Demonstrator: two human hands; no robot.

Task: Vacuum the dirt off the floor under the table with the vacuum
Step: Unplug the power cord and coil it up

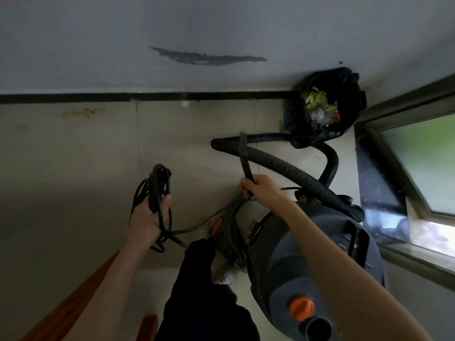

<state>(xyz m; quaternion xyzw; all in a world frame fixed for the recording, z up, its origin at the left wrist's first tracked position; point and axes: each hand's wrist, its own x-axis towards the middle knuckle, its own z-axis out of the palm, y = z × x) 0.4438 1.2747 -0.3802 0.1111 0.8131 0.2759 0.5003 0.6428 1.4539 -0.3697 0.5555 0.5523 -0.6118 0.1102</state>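
- Head view: we are gripping the bundled power cord (157,193) in our left hand (147,217), and our right hand (258,190) is closing round a black strap (245,158).
- The vacuum (307,254) is sitting on the floor below our right arm, its hose (283,166) looping toward the bin (325,107).
- The cord is trailing near our feet, so we are risking a trip, or tugging the hose into the bin.

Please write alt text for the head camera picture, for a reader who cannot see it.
A person's left hand holds a coiled black power cord while the right hand grips a black strap above a grey canister vacuum. Its ribbed hose curves toward a full bin by the wall.
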